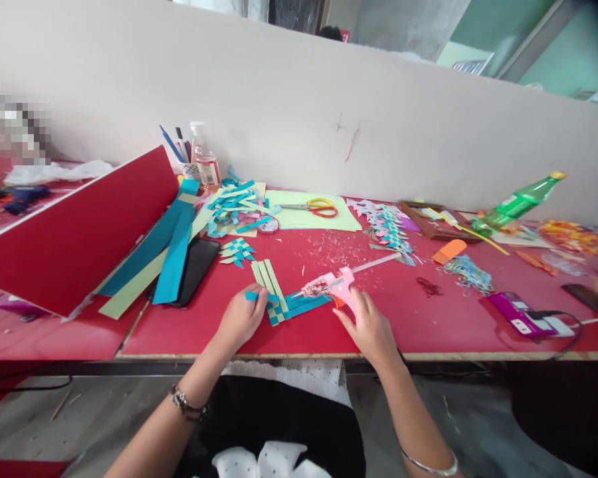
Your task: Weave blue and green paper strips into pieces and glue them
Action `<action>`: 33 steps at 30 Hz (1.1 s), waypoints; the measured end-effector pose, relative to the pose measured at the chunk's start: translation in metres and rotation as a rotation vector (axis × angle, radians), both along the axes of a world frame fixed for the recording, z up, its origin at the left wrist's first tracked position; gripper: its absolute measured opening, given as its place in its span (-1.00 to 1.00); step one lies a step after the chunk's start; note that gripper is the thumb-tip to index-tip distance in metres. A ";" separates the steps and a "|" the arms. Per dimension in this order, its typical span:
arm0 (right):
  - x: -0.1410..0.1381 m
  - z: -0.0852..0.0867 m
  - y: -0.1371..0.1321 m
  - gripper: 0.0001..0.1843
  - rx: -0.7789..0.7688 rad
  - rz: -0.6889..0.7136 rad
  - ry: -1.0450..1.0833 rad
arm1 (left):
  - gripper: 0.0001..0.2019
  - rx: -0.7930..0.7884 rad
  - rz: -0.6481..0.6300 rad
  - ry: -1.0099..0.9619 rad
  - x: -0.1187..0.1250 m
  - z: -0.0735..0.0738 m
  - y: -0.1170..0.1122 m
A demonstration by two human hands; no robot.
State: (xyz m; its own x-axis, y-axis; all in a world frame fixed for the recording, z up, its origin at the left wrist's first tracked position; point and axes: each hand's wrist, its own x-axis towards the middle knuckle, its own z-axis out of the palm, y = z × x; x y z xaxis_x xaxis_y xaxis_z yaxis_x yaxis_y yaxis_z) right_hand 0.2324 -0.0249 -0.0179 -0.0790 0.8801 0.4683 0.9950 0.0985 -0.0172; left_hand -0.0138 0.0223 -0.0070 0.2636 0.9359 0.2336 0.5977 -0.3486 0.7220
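Between my hands on the red table lies a partly woven piece of blue and pale-yellow paper strips (303,307), its loose strips pointing away and to the right. My left hand (244,315) pinches a short blue paper strip (252,297) at the left side of the weave. In my right hand (366,325) is a pink hot glue gun (326,284), gripped by its handle. The gun's nozzle points left over the woven piece, and a clear glue stick (377,263) juts from its back. A small finished woven piece (238,251) sits just beyond my left hand.
A red board (80,232) leans at the left beside long paper strips (172,265) and a black phone (198,269). Behind are cut strips (236,206) and scissors (319,207). At right stand a tilted green bottle (521,204) and a purple power strip (518,315).
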 end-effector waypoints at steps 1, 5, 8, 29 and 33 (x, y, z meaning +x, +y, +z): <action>-0.002 0.000 0.001 -0.44 -0.005 0.012 -0.003 | -0.66 -0.004 0.001 -0.001 0.000 0.000 0.000; -0.006 0.000 0.003 -0.46 -0.006 0.036 -0.035 | -0.67 -0.015 -0.004 -0.002 0.000 0.001 -0.001; -0.007 0.001 0.004 -0.48 0.000 0.028 -0.065 | -0.66 -0.016 -0.005 0.004 0.000 0.001 0.000; 0.009 0.004 0.003 -0.56 -0.013 -0.010 -0.143 | -0.67 -0.001 -0.002 -0.010 0.000 0.000 0.000; 0.014 0.003 0.003 -0.58 -0.004 -0.041 -0.166 | -0.68 -0.003 -0.004 -0.013 0.000 -0.001 0.000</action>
State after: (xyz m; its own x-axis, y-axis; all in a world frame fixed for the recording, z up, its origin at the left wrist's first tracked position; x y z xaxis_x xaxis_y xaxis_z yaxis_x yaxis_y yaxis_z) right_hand 0.2464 -0.0222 -0.0150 -0.1186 0.8858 0.4487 0.9874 0.0577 0.1471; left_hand -0.0138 0.0224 -0.0075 0.2642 0.9357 0.2338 0.5869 -0.3483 0.7309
